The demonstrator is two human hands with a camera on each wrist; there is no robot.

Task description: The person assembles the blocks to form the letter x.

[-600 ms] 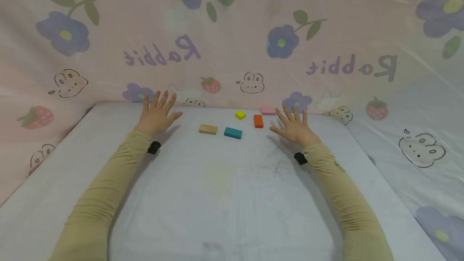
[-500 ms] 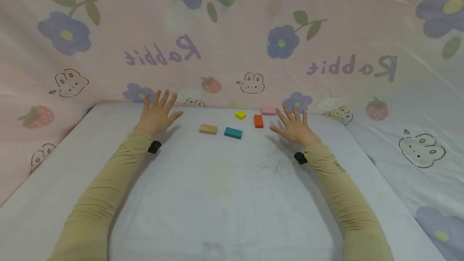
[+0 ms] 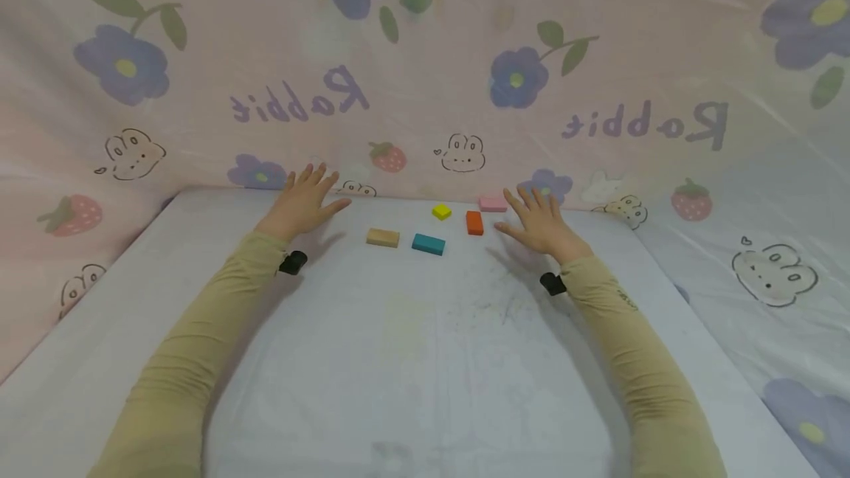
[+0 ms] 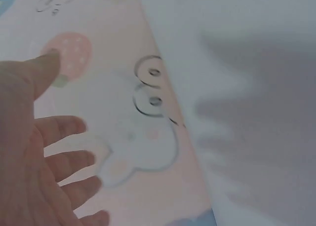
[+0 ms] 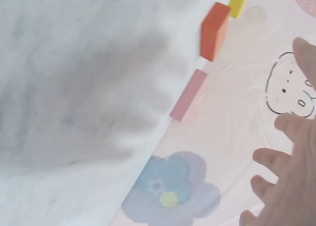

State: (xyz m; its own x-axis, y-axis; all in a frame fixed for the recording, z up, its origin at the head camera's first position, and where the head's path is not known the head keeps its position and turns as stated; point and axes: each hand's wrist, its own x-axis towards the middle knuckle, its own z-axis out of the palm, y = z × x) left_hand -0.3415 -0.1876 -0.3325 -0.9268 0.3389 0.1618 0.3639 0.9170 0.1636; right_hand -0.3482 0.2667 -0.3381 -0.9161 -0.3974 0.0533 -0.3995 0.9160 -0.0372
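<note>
My left hand (image 3: pixel 300 206) is held above the table at the left, fingers spread, with nothing in it. The nearest thing to it is a natural wood block (image 3: pixel 383 237). A teal block (image 3: pixel 428 244) lies just right of that one. My right hand (image 3: pixel 541 226), also spread and holding nothing, hovers right of an orange block (image 3: pixel 474 223) and a pink block (image 3: pixel 493 204). A small yellow block (image 3: pixel 441 212) lies farther back, between the hands. In the right wrist view the orange block (image 5: pixel 215 31), pink block (image 5: pixel 189 95) and yellow block (image 5: pixel 237 5) show apart from the fingers.
A white-covered table (image 3: pixel 398 382) spreads out in front of me. Behind it and at both sides hangs a patterned curtain (image 3: pixel 425 57) with flowers and rabbits, meeting the table's back edge close behind the pink block. Each wrist carries a small black camera (image 3: pixel 293 262).
My left hand has moved a little to the right, toward the wood block. The right hand has shifted only slightly. All the blocks lie where they were.
</note>
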